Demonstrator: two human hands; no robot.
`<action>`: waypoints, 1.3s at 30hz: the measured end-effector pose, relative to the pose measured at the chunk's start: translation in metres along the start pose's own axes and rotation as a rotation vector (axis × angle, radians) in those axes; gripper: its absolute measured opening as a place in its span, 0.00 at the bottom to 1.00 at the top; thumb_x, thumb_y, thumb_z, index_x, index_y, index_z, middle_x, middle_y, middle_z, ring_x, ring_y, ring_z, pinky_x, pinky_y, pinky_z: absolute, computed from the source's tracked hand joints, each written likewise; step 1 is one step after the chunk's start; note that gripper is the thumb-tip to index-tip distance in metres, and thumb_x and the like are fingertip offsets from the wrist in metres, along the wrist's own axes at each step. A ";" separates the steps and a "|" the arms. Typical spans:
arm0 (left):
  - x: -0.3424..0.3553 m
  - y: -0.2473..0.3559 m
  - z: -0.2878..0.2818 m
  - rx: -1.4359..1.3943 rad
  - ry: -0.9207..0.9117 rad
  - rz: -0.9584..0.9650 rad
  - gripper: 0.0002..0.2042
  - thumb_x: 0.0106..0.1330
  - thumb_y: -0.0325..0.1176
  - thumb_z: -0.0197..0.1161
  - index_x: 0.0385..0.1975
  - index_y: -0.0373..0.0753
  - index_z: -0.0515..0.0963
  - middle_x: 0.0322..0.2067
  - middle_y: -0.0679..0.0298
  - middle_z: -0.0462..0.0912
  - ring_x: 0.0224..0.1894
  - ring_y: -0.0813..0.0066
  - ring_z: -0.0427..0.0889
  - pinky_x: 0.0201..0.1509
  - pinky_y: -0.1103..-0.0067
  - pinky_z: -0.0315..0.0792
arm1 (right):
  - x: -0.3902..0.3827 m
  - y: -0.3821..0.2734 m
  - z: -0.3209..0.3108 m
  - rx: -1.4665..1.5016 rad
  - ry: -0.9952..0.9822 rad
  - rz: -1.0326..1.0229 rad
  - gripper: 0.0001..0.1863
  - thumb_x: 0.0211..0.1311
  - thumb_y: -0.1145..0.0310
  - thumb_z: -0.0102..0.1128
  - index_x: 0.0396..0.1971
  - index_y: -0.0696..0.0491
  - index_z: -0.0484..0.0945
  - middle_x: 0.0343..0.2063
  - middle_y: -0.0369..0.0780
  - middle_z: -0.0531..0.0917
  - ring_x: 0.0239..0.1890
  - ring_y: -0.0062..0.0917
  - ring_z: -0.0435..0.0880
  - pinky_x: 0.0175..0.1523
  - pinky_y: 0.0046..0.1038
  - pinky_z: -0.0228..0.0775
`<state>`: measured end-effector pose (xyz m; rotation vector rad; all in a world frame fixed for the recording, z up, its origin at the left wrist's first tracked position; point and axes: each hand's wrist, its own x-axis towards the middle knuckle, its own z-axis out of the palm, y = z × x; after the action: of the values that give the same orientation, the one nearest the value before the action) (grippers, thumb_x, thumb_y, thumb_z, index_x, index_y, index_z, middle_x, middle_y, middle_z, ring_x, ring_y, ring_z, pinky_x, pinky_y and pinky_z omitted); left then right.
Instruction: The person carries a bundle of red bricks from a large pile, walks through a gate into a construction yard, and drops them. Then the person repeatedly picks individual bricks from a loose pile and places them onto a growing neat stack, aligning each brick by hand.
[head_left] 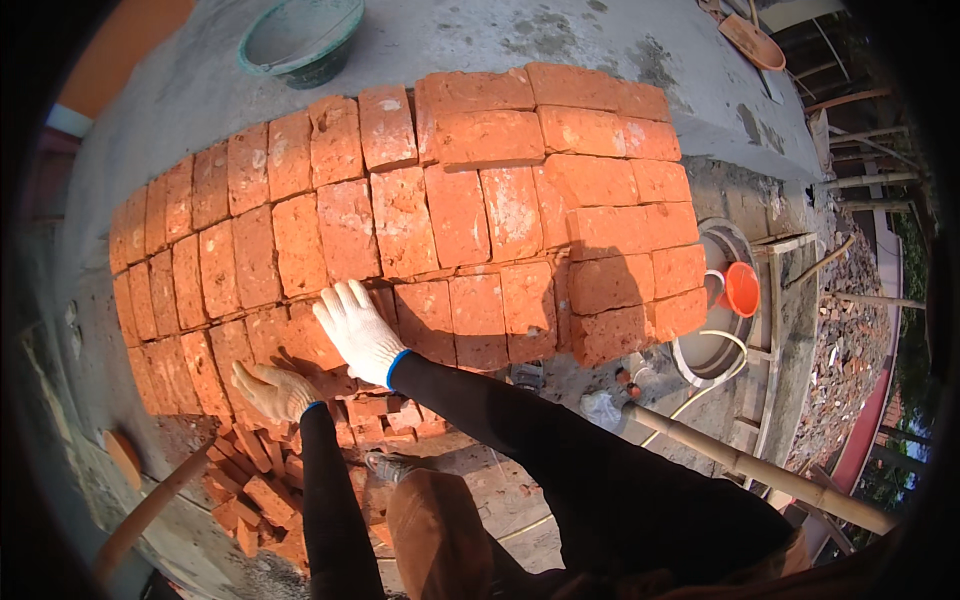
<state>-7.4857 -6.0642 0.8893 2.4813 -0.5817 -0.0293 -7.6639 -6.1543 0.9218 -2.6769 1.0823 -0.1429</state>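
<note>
A broad stack of orange-red bricks in several rows fills the middle of the head view. My right hand, in a white glove with a blue cuff, rests on bricks near the middle of the stack, fingers stretched out. Lower left, my left hand, also gloved, is at the bricks of the nearest row, thumb and fingers apart. Neither hand visibly holds a brick; what lies under the right palm is hidden. Loose bricks lie in a heap below my left hand, partly behind my forearm.
A green basin stands on concrete beyond the stack. A round container with an orange bucket is at right. Bamboo poles cross the lower right, a wooden pole the lower left. My leg and foot show below.
</note>
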 end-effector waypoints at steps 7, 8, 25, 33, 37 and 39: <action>0.017 -0.071 0.035 0.325 0.074 0.031 0.39 0.93 0.65 0.39 0.90 0.43 0.64 0.89 0.52 0.64 0.91 0.47 0.59 0.94 0.56 0.54 | 0.013 0.005 -0.024 0.173 0.068 -0.002 0.51 0.50 0.62 0.84 0.76 0.62 0.73 0.61 0.49 0.81 0.67 0.44 0.79 0.85 0.51 0.61; 0.023 -0.074 0.036 0.357 0.084 0.019 0.39 0.92 0.66 0.39 0.90 0.43 0.64 0.89 0.53 0.64 0.91 0.47 0.59 0.94 0.56 0.54 | 0.008 0.014 -0.043 0.223 0.028 0.004 0.55 0.46 0.57 0.89 0.75 0.61 0.73 0.62 0.48 0.80 0.67 0.43 0.78 0.84 0.50 0.61; 0.019 -0.047 0.043 0.612 0.041 -0.063 0.38 0.92 0.65 0.40 0.91 0.46 0.62 0.90 0.57 0.64 0.90 0.51 0.60 0.92 0.56 0.58 | -0.041 0.259 -0.116 -0.247 -0.151 0.254 0.59 0.60 0.44 0.83 0.86 0.55 0.66 0.84 0.53 0.69 0.87 0.52 0.63 0.94 0.58 0.42; 0.017 -0.043 0.043 0.645 -0.030 -0.126 0.39 0.91 0.65 0.44 0.92 0.47 0.61 0.91 0.60 0.62 0.91 0.55 0.60 0.92 0.60 0.58 | -0.008 0.280 -0.113 -0.204 -0.146 0.147 0.63 0.59 0.40 0.85 0.87 0.56 0.64 0.84 0.53 0.68 0.88 0.54 0.61 0.93 0.58 0.45; 0.018 -0.049 0.048 0.619 0.009 -0.095 0.39 0.91 0.65 0.42 0.92 0.48 0.61 0.90 0.61 0.62 0.91 0.56 0.60 0.92 0.58 0.59 | -0.021 0.283 -0.105 -0.202 -0.051 0.163 0.59 0.63 0.41 0.84 0.85 0.58 0.67 0.83 0.54 0.68 0.87 0.54 0.63 0.92 0.58 0.48; 0.013 -0.046 0.049 0.604 0.018 -0.090 0.39 0.92 0.67 0.39 0.91 0.48 0.61 0.90 0.61 0.64 0.90 0.55 0.60 0.91 0.54 0.61 | -0.028 0.262 -0.094 -0.218 -0.038 0.283 0.56 0.64 0.43 0.83 0.84 0.58 0.69 0.82 0.55 0.69 0.85 0.55 0.64 0.91 0.59 0.49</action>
<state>-7.4625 -6.0623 0.8248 3.0864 -0.5259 0.1564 -7.8770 -6.3340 0.9429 -2.6580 1.5271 0.0828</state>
